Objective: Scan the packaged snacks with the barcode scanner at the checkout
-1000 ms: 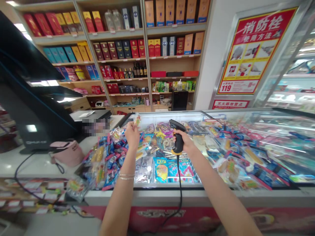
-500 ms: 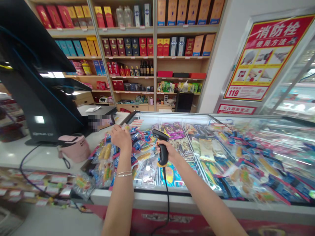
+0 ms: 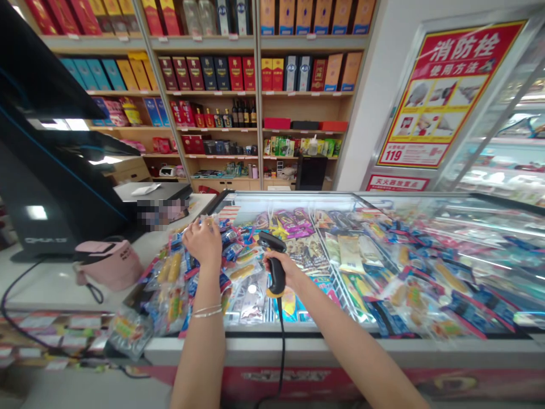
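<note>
Head view: my right hand [image 3: 286,268] grips a scanner [image 3: 277,278]; left hand [image 3: 203,241] curls over packets [image 3: 232,250], hold unclear; freezer [image 3: 247,345] beneath, shelves [image 3: 327,108] beyond.

Left hand [image 3: 202,241]: palm down over the far part of the left pile; its grip is hidden.
Right hand [image 3: 288,268]: wrapped around the handle of a black handheld scanner with yellow trim [image 3: 277,277], head facing left.
Black cord [image 3: 283,346]: drops from the handle past the near rim.
Left pile: clear plastic packets of yellow corn [image 3: 172,268] among blue-and-pink wrappers [image 3: 232,251].
White-rimmed, glass-topped freezer [image 3: 306,345]: more packets lie at right.
White counter, left [image 3: 32,289]: pink strapped container [image 3: 117,270], black monitor stand [image 3: 63,187].
</note>
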Demonstrator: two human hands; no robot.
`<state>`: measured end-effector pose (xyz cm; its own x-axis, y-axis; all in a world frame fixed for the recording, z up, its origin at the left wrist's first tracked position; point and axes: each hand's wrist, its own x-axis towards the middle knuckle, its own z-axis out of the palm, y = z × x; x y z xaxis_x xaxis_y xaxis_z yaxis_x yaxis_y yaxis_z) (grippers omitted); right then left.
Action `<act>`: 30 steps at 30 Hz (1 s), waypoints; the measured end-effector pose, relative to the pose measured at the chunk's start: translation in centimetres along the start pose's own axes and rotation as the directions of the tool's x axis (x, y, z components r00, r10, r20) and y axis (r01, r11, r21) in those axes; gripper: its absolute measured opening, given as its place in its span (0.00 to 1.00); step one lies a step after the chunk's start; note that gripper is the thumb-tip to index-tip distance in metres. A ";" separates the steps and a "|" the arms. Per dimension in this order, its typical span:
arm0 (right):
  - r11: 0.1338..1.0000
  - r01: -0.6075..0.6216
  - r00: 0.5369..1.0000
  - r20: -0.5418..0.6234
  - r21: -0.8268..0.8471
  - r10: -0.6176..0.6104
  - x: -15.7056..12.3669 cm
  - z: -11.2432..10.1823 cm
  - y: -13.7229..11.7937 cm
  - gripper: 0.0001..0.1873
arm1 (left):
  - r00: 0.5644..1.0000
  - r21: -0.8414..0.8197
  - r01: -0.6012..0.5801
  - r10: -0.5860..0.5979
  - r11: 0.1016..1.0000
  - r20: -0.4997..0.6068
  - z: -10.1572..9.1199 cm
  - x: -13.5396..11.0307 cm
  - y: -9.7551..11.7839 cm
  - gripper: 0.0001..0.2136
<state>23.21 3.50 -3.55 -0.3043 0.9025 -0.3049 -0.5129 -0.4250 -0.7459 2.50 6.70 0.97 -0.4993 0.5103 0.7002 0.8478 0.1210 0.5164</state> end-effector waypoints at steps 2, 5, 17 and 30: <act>1.000 -0.009 0.999 -0.031 -0.013 0.009 -0.2 0.1 -0.1 0.05 | 0.999 -0.004 0.012 -0.012 1.000 0.033 -0.1 0.1 0.1 0.17; 0.999 -0.023 0.998 -0.052 -0.022 0.021 -0.5 0.4 -0.2 0.06 | 0.998 0.004 0.014 -0.014 1.000 0.061 -0.1 0.0 0.2 0.17; 0.995 0.083 0.993 -0.082 -0.046 -0.087 -2.0 1.3 -2.3 0.05 | 0.999 0.151 -0.026 0.019 0.988 0.044 -0.8 0.3 1.5 0.18; 0.916 0.388 0.884 -0.240 -0.105 -0.402 -12.5 -7.8 -16.9 0.05 | 0.901 -0.002 -0.158 0.145 0.987 0.409 0.0 -3.1 16.6 0.17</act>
<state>41.96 -0.05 8.24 0.1300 0.9852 -0.1120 -0.5036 -0.0317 -0.8634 18.14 7.11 7.40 -0.2539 0.8253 0.5043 0.9155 0.0369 0.4006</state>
